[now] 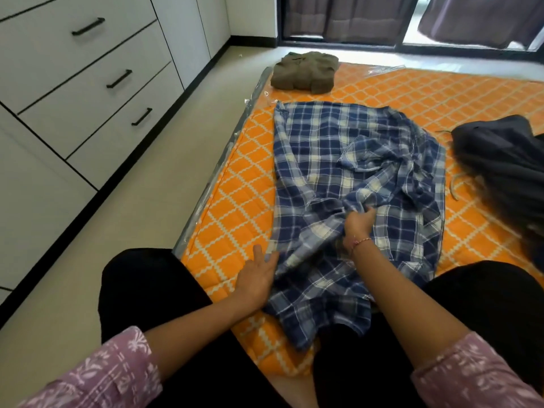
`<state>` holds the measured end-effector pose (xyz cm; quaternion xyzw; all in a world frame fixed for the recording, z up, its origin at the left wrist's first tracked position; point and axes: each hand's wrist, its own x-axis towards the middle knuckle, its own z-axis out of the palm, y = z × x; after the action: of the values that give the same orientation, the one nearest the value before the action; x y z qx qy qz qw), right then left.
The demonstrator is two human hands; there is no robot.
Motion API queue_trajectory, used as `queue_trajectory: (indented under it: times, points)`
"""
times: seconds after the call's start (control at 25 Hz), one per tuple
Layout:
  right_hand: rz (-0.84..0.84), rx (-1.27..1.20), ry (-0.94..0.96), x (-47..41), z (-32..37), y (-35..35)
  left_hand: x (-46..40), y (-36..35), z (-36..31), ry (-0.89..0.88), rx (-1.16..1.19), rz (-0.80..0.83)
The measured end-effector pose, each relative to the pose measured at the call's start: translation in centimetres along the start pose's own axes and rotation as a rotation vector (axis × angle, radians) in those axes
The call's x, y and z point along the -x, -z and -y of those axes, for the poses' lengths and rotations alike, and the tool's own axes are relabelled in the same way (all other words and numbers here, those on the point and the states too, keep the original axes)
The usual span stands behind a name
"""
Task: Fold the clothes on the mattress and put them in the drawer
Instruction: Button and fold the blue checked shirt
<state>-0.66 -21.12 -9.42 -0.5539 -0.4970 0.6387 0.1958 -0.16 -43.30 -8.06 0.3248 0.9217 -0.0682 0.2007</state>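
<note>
Right hand (359,223) bunching plaid shirt (353,184) mid-frame, left hand (259,275) flat on hem: uneven pull risks crooked fold.

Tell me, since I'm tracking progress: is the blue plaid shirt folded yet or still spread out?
Still spread out. The blue plaid shirt lies rumpled on the mattress; the right hand grips its middle, the left hand rests at its edge.

Plaid shirt (353,172) is soft woven cloth, matt, creased. Mattress (241,178) has quilted orange fabric under glossy clear plastic wrap. Drawers (88,83) are smooth white laminate with matt black handles.
</note>
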Motion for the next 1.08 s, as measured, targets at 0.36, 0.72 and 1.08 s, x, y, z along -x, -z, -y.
queue_trajectory:
  times: [0.36, 0.72, 1.08]
  points:
    - [-0.075, 0.861, 0.384, 1.1, -1.9, 3.8, -0.4, 2.2, -3.0, -0.202, -0.465, 0.392]
    - [0.42, 1.483, 0.633, 1.0, -6.6, 3.7, -6.1, -2.1, -3.8, -0.263, -0.054, -0.127]
    - [-0.023, 1.37, 0.741, -0.5, -2.9, -0.4, -11.6, -1.3, -1.9, -0.209, 0.251, -0.307]
